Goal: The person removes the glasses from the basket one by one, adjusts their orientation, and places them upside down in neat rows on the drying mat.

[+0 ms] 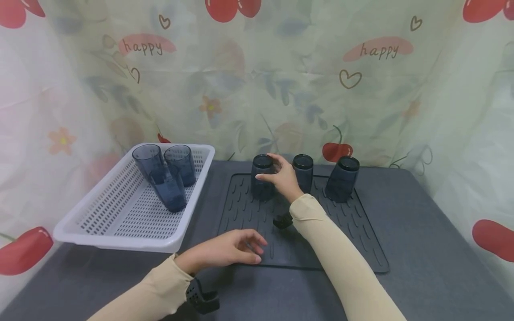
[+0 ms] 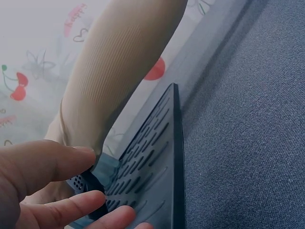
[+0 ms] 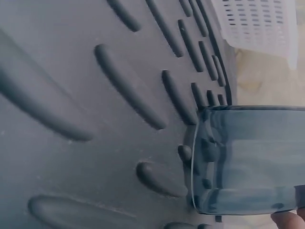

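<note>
My right hand [image 1: 286, 178] grips a dark blue drinking glass [image 1: 260, 191] near its base, thumb in front. That glass stands upside down on the black ribbed drying mat [image 1: 249, 249]; in the right wrist view its rim meets the ribs and a fingertip [image 3: 287, 220] touches its side. To its right on the mat are two more inverted glasses, a middle one [image 1: 305, 176] partly behind my hand and a right one [image 1: 341, 185]. My left hand [image 1: 225, 247], holding nothing, hovers by the mat's front edge with fingers loosely bent.
On the left, a white perforated plastic basket [image 1: 120, 244] holds three blue glasses [image 1: 170, 191], mouths up, some leaning together. A grey cloth [image 1: 405, 240] covers the table. Behind it hangs a patterned curtain [image 1: 249, 89], with more curtain along both sides.
</note>
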`<state>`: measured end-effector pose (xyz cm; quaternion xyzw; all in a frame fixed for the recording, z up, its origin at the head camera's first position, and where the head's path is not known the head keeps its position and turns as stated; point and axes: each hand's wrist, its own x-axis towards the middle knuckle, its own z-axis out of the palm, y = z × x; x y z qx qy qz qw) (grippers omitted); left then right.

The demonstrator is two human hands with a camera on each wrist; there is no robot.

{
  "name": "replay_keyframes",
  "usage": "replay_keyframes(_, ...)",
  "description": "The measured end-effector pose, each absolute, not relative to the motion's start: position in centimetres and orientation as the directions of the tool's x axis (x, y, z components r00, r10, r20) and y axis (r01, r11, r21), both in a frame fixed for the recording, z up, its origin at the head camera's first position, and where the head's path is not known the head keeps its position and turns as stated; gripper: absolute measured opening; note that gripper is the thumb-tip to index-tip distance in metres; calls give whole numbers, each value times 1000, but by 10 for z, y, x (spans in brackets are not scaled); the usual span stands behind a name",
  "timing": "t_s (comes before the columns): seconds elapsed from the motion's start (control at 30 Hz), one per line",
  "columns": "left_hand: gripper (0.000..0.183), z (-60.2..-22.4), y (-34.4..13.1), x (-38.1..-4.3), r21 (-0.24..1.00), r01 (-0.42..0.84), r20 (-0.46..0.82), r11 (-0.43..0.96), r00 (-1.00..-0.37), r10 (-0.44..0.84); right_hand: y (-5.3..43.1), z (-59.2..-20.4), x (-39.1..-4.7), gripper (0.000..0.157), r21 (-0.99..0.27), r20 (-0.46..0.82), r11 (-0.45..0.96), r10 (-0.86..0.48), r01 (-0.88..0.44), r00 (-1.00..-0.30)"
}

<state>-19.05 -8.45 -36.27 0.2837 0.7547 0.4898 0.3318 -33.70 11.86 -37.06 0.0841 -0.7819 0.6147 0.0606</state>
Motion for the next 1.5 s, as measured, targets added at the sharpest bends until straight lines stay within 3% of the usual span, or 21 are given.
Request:
replay_keyframes(1.03, 39, -364, -84, -191, 931, 137, -187, 340, -618, 763, 121, -369, -337, 77, -947, 142, 283, -63, -154, -988)
replay_keyframes(1.5, 40, -353, -87, -194, 919, 162, -176, 361, -649, 740, 122, -366, -333, 76, -957, 130, 252, -78, -146, -988)
